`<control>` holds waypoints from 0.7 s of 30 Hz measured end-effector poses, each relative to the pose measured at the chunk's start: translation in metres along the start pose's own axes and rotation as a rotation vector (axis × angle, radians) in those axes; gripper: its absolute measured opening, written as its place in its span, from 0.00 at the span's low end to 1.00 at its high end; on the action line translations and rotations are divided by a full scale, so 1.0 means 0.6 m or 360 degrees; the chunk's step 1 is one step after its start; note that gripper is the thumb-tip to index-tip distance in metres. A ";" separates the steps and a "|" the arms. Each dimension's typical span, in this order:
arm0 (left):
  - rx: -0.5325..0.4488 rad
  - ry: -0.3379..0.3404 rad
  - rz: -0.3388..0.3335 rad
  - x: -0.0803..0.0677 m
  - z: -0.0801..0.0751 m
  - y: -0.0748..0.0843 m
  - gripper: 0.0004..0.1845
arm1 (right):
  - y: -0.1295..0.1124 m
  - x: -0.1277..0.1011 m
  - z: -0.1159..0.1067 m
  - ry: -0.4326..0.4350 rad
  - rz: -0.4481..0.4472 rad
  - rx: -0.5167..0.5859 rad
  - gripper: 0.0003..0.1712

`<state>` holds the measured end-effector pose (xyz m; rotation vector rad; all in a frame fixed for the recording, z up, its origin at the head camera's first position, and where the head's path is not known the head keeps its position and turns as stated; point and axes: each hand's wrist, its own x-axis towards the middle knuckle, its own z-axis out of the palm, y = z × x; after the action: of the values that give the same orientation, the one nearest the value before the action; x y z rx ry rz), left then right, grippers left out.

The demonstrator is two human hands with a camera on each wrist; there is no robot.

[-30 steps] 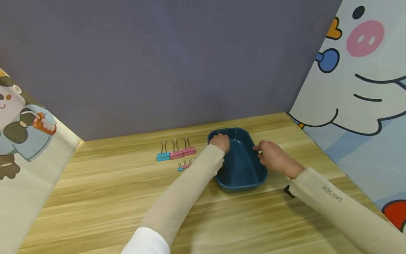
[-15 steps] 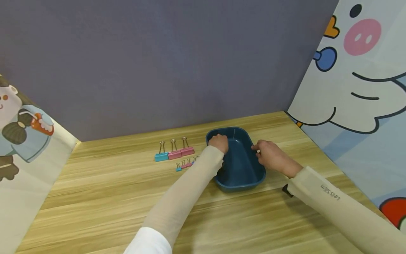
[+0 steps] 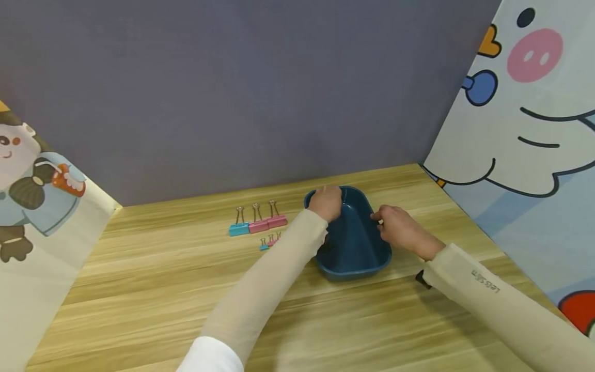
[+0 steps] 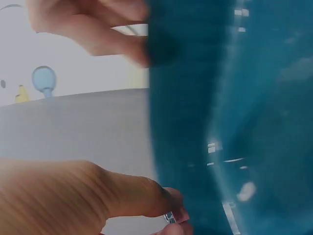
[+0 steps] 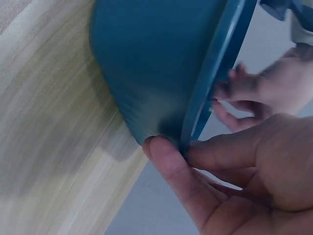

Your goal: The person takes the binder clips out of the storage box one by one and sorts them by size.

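Note:
In the head view a dark blue rectangular basin [image 3: 355, 243] stands on the table. My right hand [image 3: 397, 230] pinches its right rim; in the right wrist view the thumb and finger [image 5: 168, 156] grip that rim from both sides. Over the basin's far left part is my left hand [image 3: 327, 202]. The left wrist view shows its thumb and fingertip pinching a small pink binder clip [image 4: 181, 215] with a silver handle, beside the basin wall [image 4: 181, 122]. The left hand hides part of the basin's far left rim.
Left of the basin stand large binder clips, one turquoise [image 3: 239, 229] and two pink [image 3: 268, 223]. In front of them is a row of small clips [image 3: 264, 245], partly hidden by the left sleeve [image 3: 269, 279]. A grey panel [image 3: 232, 103] rises behind the table [image 3: 139, 289].
My left hand has shifted slightly away and to the right over the basin. The right hand keeps its hold on the rim, and the basin stays in place.

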<state>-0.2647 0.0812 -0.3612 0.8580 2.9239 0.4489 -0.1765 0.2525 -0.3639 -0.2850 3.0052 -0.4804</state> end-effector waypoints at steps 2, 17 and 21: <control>0.0031 0.0034 0.0024 -0.003 -0.016 -0.002 0.06 | -0.001 0.000 0.000 -0.0003 0.0001 0.0004 0.19; -0.0142 0.0162 0.0064 -0.078 -0.081 -0.060 0.15 | -0.005 0.002 0.002 -0.0002 0.0004 -0.0045 0.18; -0.0109 0.0139 0.0061 -0.103 -0.086 -0.089 0.14 | -0.007 0.002 0.001 0.0007 -0.0014 -0.0030 0.18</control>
<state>-0.2474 -0.0081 -0.3291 0.9091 2.9552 0.6005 -0.1767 0.2480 -0.3629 -0.2994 3.0153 -0.4545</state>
